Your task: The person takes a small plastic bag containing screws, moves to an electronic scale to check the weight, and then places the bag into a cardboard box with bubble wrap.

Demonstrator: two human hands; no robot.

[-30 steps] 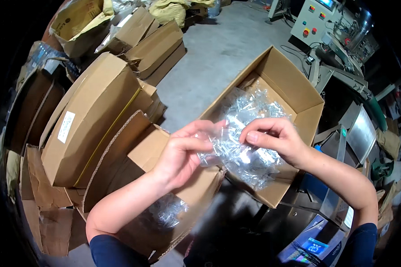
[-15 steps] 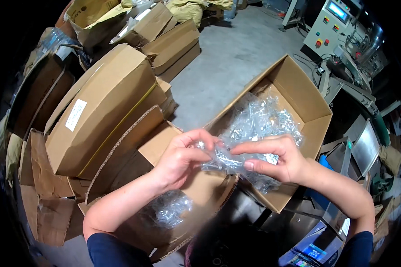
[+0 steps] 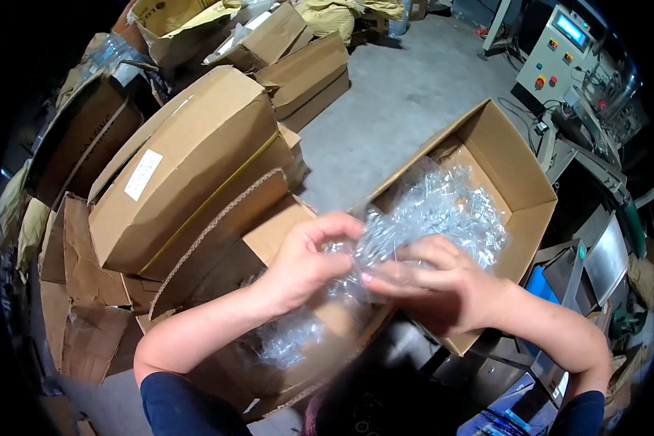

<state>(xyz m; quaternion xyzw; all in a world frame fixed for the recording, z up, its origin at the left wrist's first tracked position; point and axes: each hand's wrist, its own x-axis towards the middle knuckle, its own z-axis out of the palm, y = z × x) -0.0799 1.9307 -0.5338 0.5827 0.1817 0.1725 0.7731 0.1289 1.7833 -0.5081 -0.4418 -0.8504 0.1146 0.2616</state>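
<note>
Between my two hands is a clear plastic bag (image 3: 376, 236) of small shiny metal parts, too fine to name. My left hand (image 3: 309, 261) pinches its left side, thumb and forefinger closed. My right hand (image 3: 454, 287) has its fingers bent against the right and lower side of the bag, thumb and fingertips together on the film and somewhat blurred. Behind and to the right, an open cardboard box (image 3: 519, 156) holds a heap of similar clear bags (image 3: 458, 211). Below my left forearm, more filled bags (image 3: 291, 338) lie in a second open carton (image 3: 218, 251).
A tall closed carton (image 3: 189, 167) with a yellow strap stands at the left, with flattened cardboard beside it. Further cartons (image 3: 305, 73) sit behind. A control panel (image 3: 556, 58) and machinery are at the far right. Near my right elbow is a device with a display (image 3: 505, 414).
The view has shifted, so the surroundings sit farther right. My right hand has turned, its fingers curling closer to my left hand, and the bag now stands more upright.
</note>
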